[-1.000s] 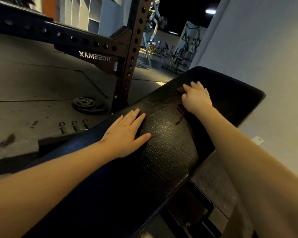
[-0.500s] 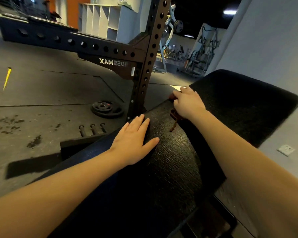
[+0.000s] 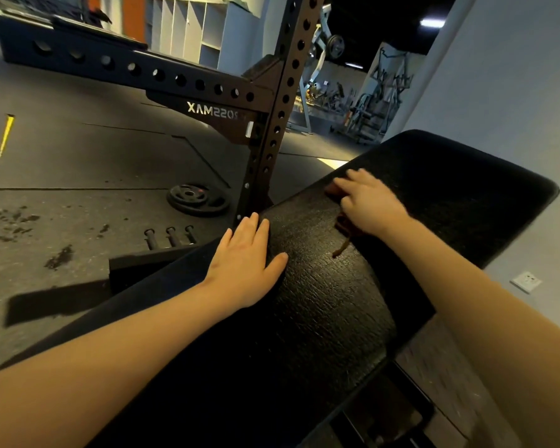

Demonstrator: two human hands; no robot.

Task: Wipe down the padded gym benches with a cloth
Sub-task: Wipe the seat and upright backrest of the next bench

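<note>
On the left edge of the black padded bench (image 3: 320, 318), about halfway along its length, the left hand (image 3: 243, 270) rests flat with the palm down. Its fingers are straight and close together, the thumb is spread to the side, and it grasps nothing. Further up the pad, near the same left edge, the right hand (image 3: 372, 205) lies on a dark red cloth (image 3: 345, 226). This hand is blurred, but its fingers look stretched forward and pressed down on the cloth, not closed around it. Most of the cloth is hidden under the palm. Only a small bunch shows at the wrist side, and one thin strip of it trails out over the textured surface toward the middle of the bench. The far end of the pad is wide and rounded, and stands close to a pale wall (image 3: 514, 92), which carries a white socket (image 3: 526, 281) low down. Just beside the bench's left edge rises a dark rack post (image 3: 282, 101) with a row of holes. On the grey floor (image 3: 78, 163) near the foot of this post lies a round weight plate (image 3: 197, 199).
</note>
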